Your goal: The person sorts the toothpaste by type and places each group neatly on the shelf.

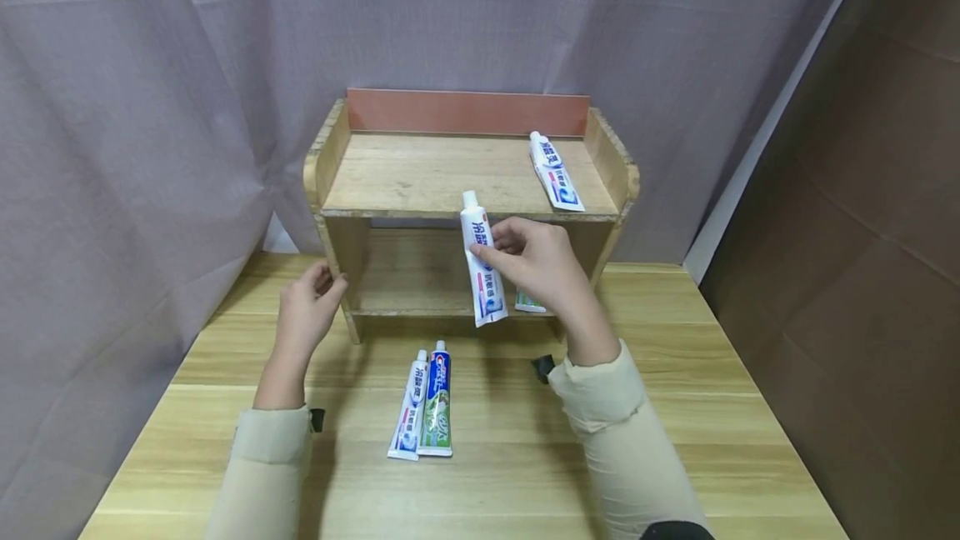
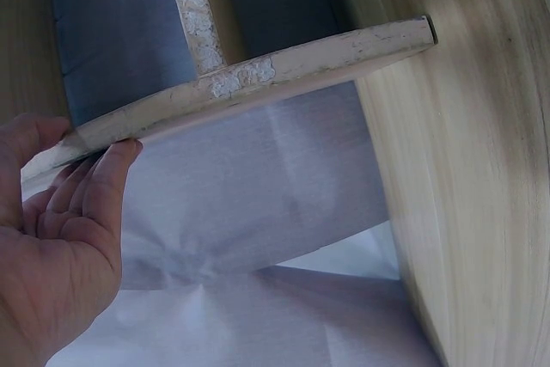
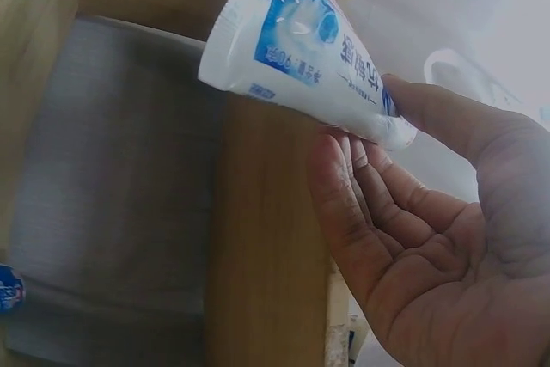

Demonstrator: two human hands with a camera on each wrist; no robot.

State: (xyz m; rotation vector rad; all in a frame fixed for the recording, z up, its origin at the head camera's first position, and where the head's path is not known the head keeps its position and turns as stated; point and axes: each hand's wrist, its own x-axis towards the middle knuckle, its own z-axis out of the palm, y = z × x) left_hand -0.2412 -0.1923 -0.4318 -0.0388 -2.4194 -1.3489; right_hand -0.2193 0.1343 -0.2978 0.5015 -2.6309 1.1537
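My right hand [image 1: 546,261] pinches a white and blue toothpaste tube [image 1: 486,277] between thumb and fingers, cap up, in front of the small wooden shelf [image 1: 420,169]. In the right wrist view the tube's flat end [image 3: 258,32] points away from the palm. At the shelf's left side, my left hand [image 1: 309,307] grips the edge of the side board [image 2: 241,79], thumb on one face and fingers on the other. Another white toothpaste tube [image 1: 557,173] lies on the top board at the right. Behind my right hand, a green-ended tube [image 1: 529,304] shows partly on the lower board.
On the table [image 1: 495,482] in front of the shelf, a white toothpaste tube [image 1: 408,415] and a blue and green toothpaste tube [image 1: 437,407] lie side by side, caps toward the shelf. A grey curtain [image 1: 450,15] hangs behind, and a brown panel [image 1: 847,215] stands at the right.
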